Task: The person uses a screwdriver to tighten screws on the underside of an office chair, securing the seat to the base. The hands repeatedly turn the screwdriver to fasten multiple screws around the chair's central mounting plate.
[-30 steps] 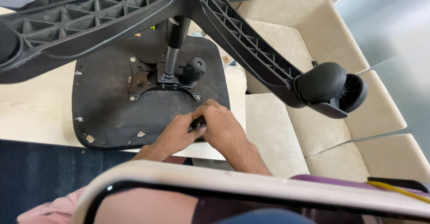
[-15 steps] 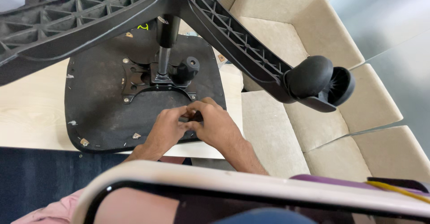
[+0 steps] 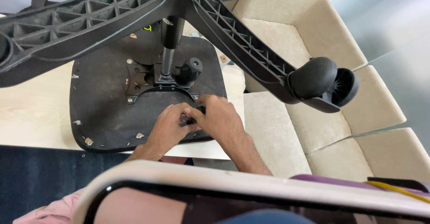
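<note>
Single view only, worn on the head, aimed steeply down and slightly forward. Close range: both hands (image 3: 201, 123) near the middle of the frame, pressed together on the underside of an upturned office chair seat (image 3: 103, 112) lying on a pale wooden table (image 3: 31, 112). Star base (image 3: 134, 9) and a caster (image 3: 322, 83) looming nearest the lens across the top. Bottom edge filled by a curved white rim (image 3: 251, 186), very near. Beige sofa (image 3: 313, 31) off to the right.
</note>
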